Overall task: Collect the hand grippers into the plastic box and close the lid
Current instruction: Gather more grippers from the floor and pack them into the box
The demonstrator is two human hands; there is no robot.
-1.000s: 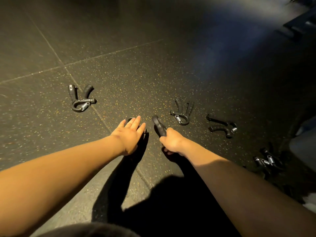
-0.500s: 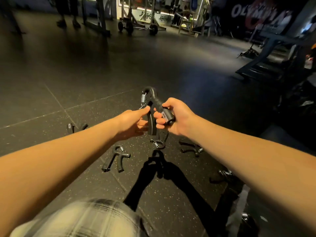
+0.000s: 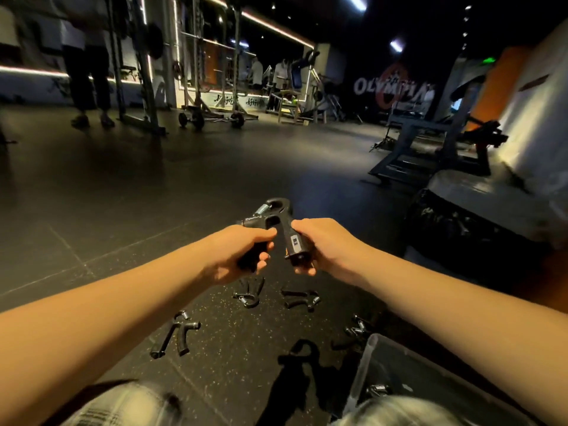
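Left hand and right hand are both curled around one hand gripper, one handle each. Spring end points up and away, and it's held in the air above the floor.

More units lie on the floor below:
- left gripper, near the left forearm
- middle gripper
- right gripper, just beside the middle one
- gripper cluster, close to the box corner

Clear plastic box sits bottom right. A metal spring shows inside it; the rest is too blurred to tell.
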